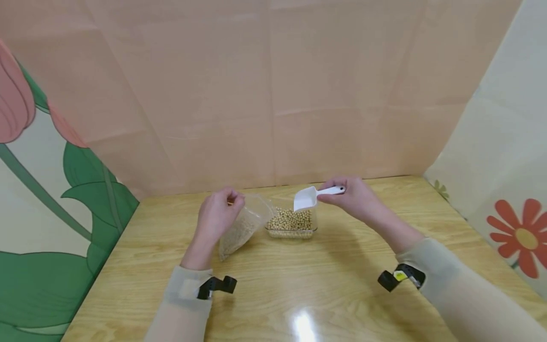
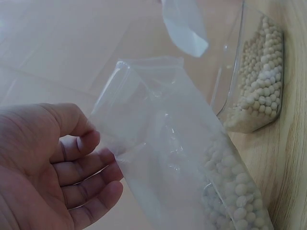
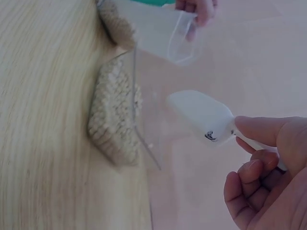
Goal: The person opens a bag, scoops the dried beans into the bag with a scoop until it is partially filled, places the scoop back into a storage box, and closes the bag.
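My left hand (image 1: 217, 211) pinches the edge of a clear plastic bag (image 1: 252, 213) near its top. The bag leans with its mouth toward the right, and pale round beans (image 2: 240, 191) lie in its lower part. In my right hand (image 1: 352, 194) is a small white scoop (image 1: 305, 198), gripped by its handle between thumb and fingers. The scoop hangs over a clear rectangular container (image 1: 291, 235) of soybeans (image 3: 115, 112), apart from them. No beans show in the scoop. The bag's mouth is close beside the container's left side.
The container stands on a wood-grain table (image 1: 273, 280), toward its back edge. Behind the table rises a plain pinkish backdrop (image 1: 273, 95). Printed flower panels flank it on the left and right. Each sleeve carries a black wrist camera (image 1: 217, 285).
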The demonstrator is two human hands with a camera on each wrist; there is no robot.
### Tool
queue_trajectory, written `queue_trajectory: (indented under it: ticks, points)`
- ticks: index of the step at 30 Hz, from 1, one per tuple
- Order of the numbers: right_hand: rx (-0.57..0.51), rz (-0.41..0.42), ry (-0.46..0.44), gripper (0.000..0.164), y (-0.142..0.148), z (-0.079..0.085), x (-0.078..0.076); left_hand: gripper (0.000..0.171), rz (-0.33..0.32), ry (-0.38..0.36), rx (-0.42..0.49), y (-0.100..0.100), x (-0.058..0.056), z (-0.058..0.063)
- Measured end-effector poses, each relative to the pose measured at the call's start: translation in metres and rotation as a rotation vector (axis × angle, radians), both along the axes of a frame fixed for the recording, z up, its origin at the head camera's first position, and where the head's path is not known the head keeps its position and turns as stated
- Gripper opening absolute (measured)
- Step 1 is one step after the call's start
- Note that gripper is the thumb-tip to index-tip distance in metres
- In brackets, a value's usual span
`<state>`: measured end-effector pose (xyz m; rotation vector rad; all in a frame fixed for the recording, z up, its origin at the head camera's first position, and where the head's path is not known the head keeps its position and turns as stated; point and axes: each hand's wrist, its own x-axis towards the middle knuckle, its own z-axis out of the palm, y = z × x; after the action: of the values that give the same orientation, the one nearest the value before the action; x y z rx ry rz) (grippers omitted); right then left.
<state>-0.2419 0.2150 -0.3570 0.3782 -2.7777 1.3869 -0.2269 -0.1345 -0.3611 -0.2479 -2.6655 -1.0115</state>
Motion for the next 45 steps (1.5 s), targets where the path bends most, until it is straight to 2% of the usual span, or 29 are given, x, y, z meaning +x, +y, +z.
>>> queue_trajectory:
  ticks: [12,19,28,37,45]
  points:
    - [0.167,0.079,0.029,0.023,0.005,-0.013,-0.015,0.014,0.013,0.007,-0.005,-0.001,-0.002,0.001]
    - [0.249,0.113,0.008,0.024,-0.004,-0.01,-0.022,0.014,0.012,0.01,-0.012,-0.001,-0.002,0.0]
    - [0.393,0.139,0.014,0.018,-0.016,-0.002,-0.022,0.016,0.007,0.003,0.0,-0.001,-0.001,0.0]
    - [0.412,0.174,-0.042,0.017,-0.003,0.005,-0.023,0.016,0.012,-0.007,0.004,0.0,0.0,0.0]
    - [0.333,0.186,-0.087,0.016,0.007,-0.009,-0.025,0.015,0.008,0.003,0.007,-0.001,-0.001,-0.001]
